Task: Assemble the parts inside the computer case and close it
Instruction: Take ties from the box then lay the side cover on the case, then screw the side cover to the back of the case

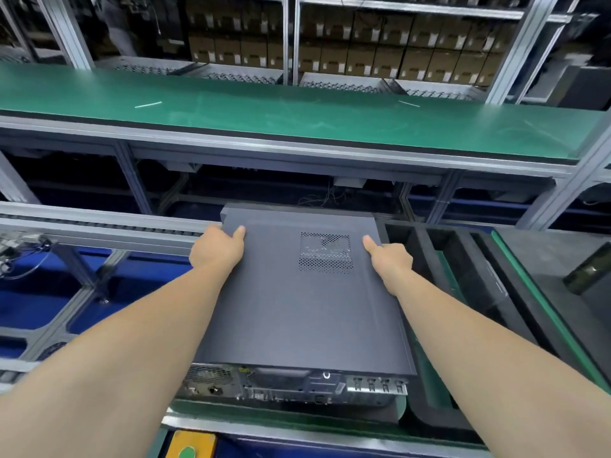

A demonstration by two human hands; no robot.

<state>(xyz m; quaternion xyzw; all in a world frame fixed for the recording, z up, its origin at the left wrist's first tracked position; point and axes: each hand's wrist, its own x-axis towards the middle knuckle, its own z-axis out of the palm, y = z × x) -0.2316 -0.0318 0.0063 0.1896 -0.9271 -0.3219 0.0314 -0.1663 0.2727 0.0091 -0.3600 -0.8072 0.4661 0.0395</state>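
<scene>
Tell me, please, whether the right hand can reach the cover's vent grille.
Probably yes: the right hand grips the cover at its edge, beside the vent grille, with only bare panel between them.

A person's left hand (216, 249) and right hand (391, 259) grip opposite sides of a closed grey computer case (297, 319), thumbs on its vented top panel (325, 252), beside a black foam tray (463, 259). Behind it run a green conveyor belt (297, 114) and shelved cardboard boxes (396, 51).

Matt grey metal computer case (297, 302) — perforated vent, smooth green belt (231, 107)
</scene>
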